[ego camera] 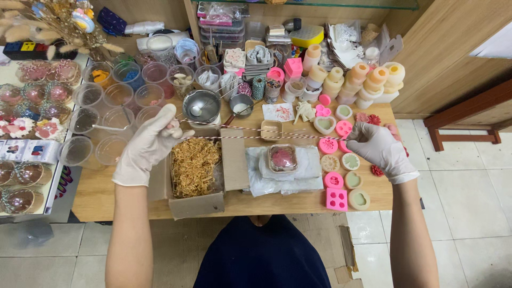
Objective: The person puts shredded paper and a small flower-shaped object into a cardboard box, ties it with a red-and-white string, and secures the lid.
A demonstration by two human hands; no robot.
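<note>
Both my hands wear white gloves. My left hand [148, 144] pinches one end of a red-and-white twine [256, 137], and my right hand [380, 147] pinches the other end. The twine is stretched taut between them, above the table. Below it lies a small clear box [282, 158] holding a pink round item, resting on a white cloth [306, 173]. A cardboard box [194, 205] filled with golden shredded filler sits just right of my left hand.
Pink and cream silicone moulds [337, 198] lie by my right hand. Clear plastic cups [101, 120], a metal bowl [201, 104], twine spools and stacked moulds crowd the back of the wooden table [106, 200]. Wrapped round gifts fill a tray [26, 154] at left.
</note>
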